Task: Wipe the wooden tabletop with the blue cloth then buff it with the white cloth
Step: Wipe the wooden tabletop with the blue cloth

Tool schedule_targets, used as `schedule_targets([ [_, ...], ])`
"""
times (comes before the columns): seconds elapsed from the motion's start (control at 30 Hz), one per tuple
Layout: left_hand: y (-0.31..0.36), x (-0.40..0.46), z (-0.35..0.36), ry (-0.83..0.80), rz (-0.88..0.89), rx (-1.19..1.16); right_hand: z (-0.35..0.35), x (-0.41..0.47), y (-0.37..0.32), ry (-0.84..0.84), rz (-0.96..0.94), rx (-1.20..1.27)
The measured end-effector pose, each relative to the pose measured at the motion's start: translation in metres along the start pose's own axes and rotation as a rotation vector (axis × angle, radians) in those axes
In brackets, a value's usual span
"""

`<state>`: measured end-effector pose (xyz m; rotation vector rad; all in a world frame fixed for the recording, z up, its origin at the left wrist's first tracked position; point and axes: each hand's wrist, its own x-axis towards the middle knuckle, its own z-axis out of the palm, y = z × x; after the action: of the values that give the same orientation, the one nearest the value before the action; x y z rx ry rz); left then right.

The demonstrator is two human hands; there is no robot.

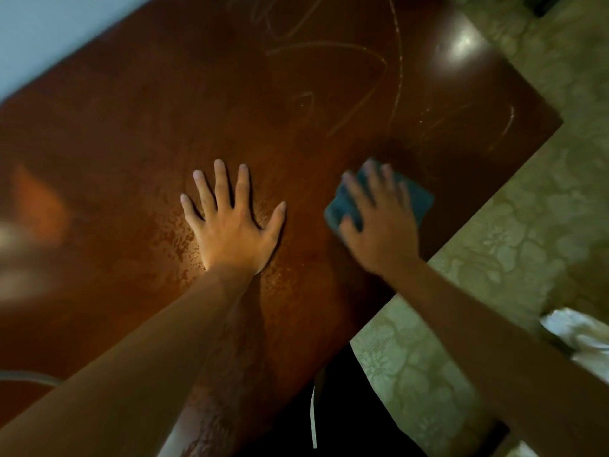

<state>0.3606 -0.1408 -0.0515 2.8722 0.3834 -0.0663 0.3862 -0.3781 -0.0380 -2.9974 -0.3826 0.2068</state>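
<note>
The dark reddish wooden tabletop (138, 133) fills most of the view, with pale smeared streaks across its far right part. My left hand (230, 219) lies flat on the wood near the middle, fingers spread and straight. To its right, my right hand (379, 219) presses down on the folded blue cloth (418, 196), fingers laid straight over it; the hand looks blurred. The cloth lies near the table's right edge. A white cloth (580, 331) shows at the right border, partly behind my right forearm.
A patterned beige floor (494, 252) runs along the table's right edge. A light wall (43, 31) borders the far left side. A dark gap (336, 407) lies below the table's near edge. A blurred pale reflection sits at the left.
</note>
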Motion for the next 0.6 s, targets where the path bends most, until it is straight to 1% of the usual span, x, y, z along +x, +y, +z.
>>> schedule_targets([
  [0.03, 0.0, 0.0, 0.0, 0.006, 0.001, -0.001, -0.007, 0.013, 0.018, -0.016, 0.072, -0.01],
  [0.1, 0.0, 0.0, 0.001, 0.01, 0.001, 0.0, -0.014, 0.028, 0.038, -0.027, 0.157, -0.031],
  [0.17, 0.0, 0.001, 0.002, 0.017, 0.001, 0.004, -0.011, 0.025, 0.028, -0.013, 0.194, -0.042],
  [0.2, 0.0, 0.001, 0.003, 0.019, -0.002, 0.006, -0.007, 0.016, 0.016, -0.002, 0.181, -0.042],
  [0.33, 0.001, 0.001, 0.001, 0.009, -0.009, 0.019, 0.014, -0.036, -0.032, 0.042, 0.018, -0.036],
  [0.4, 0.003, 0.0, -0.001, -0.006, -0.012, 0.023, 0.015, -0.045, -0.026, 0.059, -0.067, -0.006],
  [0.47, 0.003, 0.0, -0.003, -0.034, -0.019, 0.033, 0.009, -0.034, 0.003, 0.045, -0.099, -0.02],
  [0.5, 0.003, 0.0, -0.004, -0.048, -0.025, 0.032, 0.003, -0.022, 0.024, 0.036, -0.051, -0.029],
  [0.57, 0.003, 0.0, -0.005, -0.055, -0.036, 0.03, -0.01, 0.002, 0.066, 0.025, 0.109, -0.02],
  [0.6, 0.006, 0.001, -0.005, -0.054, -0.028, 0.03, -0.013, 0.009, 0.077, 0.034, 0.17, -0.021],
])
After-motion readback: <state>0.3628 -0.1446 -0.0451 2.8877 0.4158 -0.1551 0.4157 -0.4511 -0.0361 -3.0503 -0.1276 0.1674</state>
